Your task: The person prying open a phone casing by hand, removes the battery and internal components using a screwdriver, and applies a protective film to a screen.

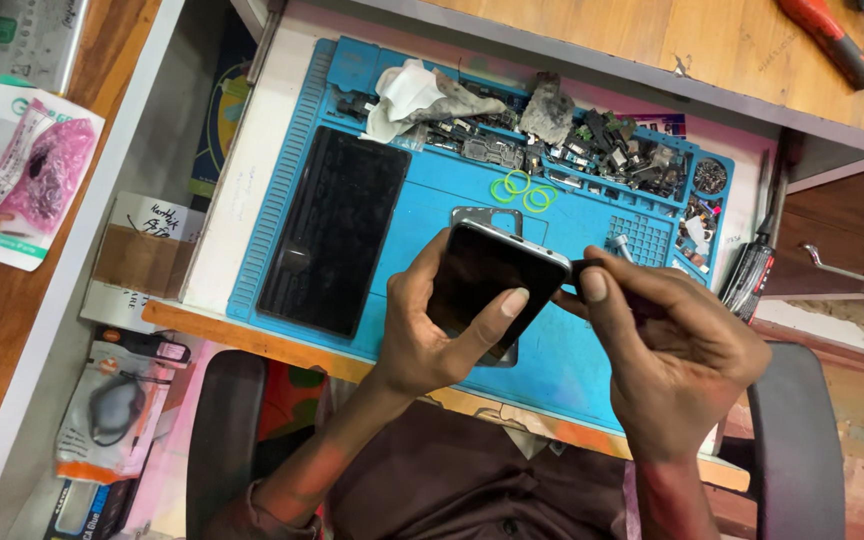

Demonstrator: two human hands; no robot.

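My left hand [432,335] grips a dark smartphone [487,275] with a silver frame, held tilted above the blue repair mat [422,190], thumb across its glass. My right hand [672,350] is closed around a small dark tool [592,275] whose tip touches the phone's right edge. A second black phone [332,235] lies flat on the mat's left side. Under the held phone a grey metal phone part [487,216] peeks out.
Three green rubber rings [522,190], a crumpled white cloth [417,95] and several small electronic parts [602,150] fill the mat's back trays. A red-handled screwdriver [832,40] lies on the wooden desk. A drawer handle [842,268] is at right, packaged goods [27,170] at left.
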